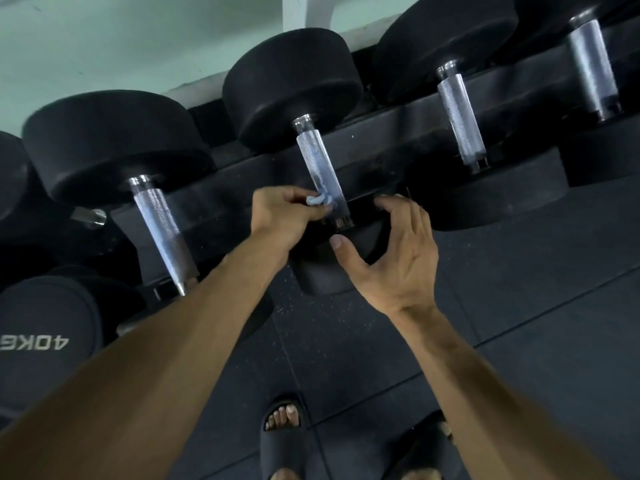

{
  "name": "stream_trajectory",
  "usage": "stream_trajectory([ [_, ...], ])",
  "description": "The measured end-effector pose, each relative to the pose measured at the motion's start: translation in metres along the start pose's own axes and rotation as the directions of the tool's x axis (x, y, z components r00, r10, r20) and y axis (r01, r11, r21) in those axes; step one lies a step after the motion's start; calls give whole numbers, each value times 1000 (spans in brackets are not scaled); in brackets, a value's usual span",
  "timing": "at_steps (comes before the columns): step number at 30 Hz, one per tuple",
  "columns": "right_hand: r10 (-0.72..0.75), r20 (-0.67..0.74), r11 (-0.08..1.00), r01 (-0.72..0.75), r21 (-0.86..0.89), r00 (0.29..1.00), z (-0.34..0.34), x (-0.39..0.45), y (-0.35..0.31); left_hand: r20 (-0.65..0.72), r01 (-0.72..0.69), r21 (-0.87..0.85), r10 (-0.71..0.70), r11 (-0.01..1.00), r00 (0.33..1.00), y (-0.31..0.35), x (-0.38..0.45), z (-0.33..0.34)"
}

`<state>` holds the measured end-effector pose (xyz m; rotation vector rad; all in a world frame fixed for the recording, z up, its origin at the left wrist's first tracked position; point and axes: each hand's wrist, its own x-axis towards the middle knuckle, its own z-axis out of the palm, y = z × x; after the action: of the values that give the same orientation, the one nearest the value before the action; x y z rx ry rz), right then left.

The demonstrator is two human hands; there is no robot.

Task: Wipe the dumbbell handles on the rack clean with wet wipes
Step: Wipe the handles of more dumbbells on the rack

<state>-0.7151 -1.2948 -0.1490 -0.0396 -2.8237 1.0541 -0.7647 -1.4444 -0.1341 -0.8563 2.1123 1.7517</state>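
Note:
Several black dumbbells lie across the black rack [388, 119], knurled silver handles toward me. My left hand [280, 211] pinches a small crumpled pale-blue wet wipe [317, 200] against the near end of the middle dumbbell's handle [320, 168]. My right hand [391, 251] grips the near black head [332, 268] of that same dumbbell, thumb on its face and fingers curled over its top edge. Other handles show to the left [159, 230] and to the right [459, 116], [592, 64].
A lower tier at the left holds a dumbbell head marked 40KG [41, 327]. Dark rubber floor tiles [519, 306] spread below the rack. My feet in dark slide sandals [282, 434] stand close to it. A pale green wall [121, 39] rises behind.

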Motion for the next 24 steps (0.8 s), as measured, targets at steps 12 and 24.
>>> stream_trajectory([
  [12, -11, -15, 1000, 10, -21, 1000, 1, 0, -1, -20, 1, -34, -2, 999, 1000, 9, 1, 1],
  [24, -34, -19, 999, 34, -20, 999, 2, 1, 1, -188, -201, 25, 202, 979, 961, 3, 11, 11],
])
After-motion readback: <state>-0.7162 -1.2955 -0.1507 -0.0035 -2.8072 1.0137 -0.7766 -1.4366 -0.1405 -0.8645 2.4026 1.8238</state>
